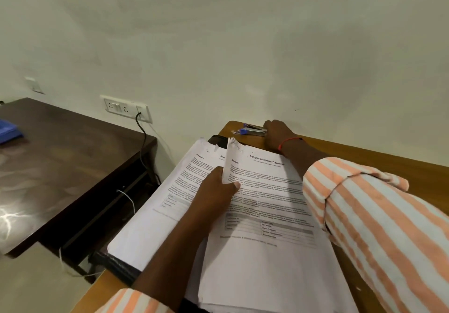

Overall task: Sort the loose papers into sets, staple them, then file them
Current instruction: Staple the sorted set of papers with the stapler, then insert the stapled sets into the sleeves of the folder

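Observation:
A thick pile of printed papers (262,252) lies on a black file folder (116,264) on the wooden desk (364,157). My left hand (216,191) pinches the left edge of the upper sheets, thumb on top, lifting them from the sheets (155,213) below. The lifted corners are torn and curled. My right hand (275,132) reaches to the desk's far edge by the wall, its fingers at the right end of a silver and blue stapler (252,130). The fingertips are hidden, so the grip is unclear.
A dark brown table (60,167) stands to the left with a blue object (9,130) on it. A wall socket (126,108) with a black cable sits between the two tables. White cables hang in the gap.

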`<state>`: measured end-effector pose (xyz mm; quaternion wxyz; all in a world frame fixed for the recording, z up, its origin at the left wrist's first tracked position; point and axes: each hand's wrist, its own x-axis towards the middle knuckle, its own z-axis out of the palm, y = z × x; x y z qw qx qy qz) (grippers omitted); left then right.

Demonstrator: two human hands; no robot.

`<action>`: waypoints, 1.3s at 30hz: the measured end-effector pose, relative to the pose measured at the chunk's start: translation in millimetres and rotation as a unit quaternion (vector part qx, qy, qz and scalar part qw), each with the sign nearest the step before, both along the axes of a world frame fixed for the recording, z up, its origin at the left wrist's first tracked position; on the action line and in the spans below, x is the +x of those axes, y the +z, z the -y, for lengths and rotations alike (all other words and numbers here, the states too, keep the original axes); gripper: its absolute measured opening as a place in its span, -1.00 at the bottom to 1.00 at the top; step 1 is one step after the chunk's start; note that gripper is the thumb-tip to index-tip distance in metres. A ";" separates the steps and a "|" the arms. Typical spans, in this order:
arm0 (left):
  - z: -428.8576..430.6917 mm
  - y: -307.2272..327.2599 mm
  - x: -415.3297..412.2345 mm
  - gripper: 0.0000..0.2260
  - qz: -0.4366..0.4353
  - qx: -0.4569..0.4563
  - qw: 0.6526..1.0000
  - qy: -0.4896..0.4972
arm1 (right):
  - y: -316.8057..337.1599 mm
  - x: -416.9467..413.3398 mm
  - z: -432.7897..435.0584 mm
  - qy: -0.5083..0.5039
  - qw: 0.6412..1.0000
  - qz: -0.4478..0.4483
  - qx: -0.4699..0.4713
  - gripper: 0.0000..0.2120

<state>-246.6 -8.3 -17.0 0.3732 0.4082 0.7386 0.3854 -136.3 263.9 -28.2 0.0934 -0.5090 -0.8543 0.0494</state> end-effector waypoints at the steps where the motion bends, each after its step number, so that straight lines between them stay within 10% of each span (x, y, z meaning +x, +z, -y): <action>1: -0.8 -0.9 -0.8 -0.64 0.005 0.005 1.000 0.001 | 5.0 11.7 3.5 -0.004 1.000 -0.019 -0.003 -0.74; 20: 39.2 32.4 3.6 -0.88 0.113 0.118 0.987 0.004 | 3.7 139.4 277.2 -0.175 0.883 -0.393 -0.189 -0.78; 26: 50.3 59.5 -31.8 -0.86 -0.039 0.129 0.990 0.026 | 16.1 94.6 290.7 -0.213 0.810 -0.514 -0.186 -0.90; 33: 42.9 57.9 -87.2 -0.52 -0.198 0.013 0.980 -0.017 | 13.9 37.5 316.1 -0.211 0.860 -0.436 -0.158 -0.76; 39: 46.0 13.6 -95.4 -0.70 -0.312 -0.020 0.950 -0.023 | -1.0 26.3 332.8 -0.185 0.918 -0.335 -0.107 -0.74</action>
